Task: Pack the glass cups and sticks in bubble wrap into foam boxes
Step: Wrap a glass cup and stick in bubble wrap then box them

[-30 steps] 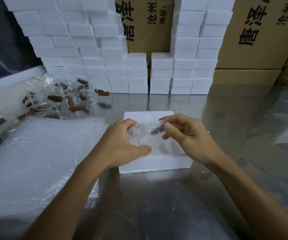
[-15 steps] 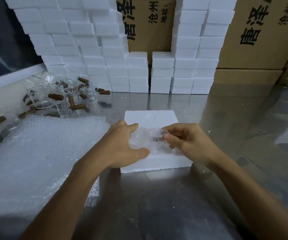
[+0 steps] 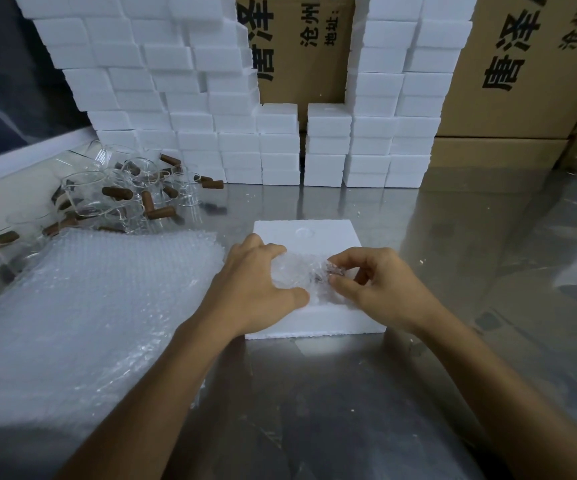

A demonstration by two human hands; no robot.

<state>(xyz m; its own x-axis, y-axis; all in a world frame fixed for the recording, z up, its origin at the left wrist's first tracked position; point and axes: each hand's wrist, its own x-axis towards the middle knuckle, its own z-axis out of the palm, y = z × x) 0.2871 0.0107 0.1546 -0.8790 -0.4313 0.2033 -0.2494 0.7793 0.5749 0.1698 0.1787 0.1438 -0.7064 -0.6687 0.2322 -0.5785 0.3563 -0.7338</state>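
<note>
1. A bubble-wrapped bundle [image 3: 295, 277] is held over the middle of a white foam box [image 3: 318, 237] that lies flat on the metal table [image 3: 453, 271].
2. The bundle's left side is gripped by the left hand [image 3: 249, 289], with the fingers curled over its top and the thumb pressed against its near edge.
3. The bundle's right end is pinched by the right hand [image 3: 380, 289] between thumb and bent fingers; something dark is seen through the wrap there.
4. A stack of bubble wrap sheets [image 3: 82, 306] is spread just left of the box.
5. Glass cups [image 3: 86, 192] with brown sticks [image 3: 160, 213] are piled beyond the sheets.
6. Stacked foam boxes [image 3: 211, 116] are ranged against cardboard cartons [image 3: 522, 81] behind.
</note>
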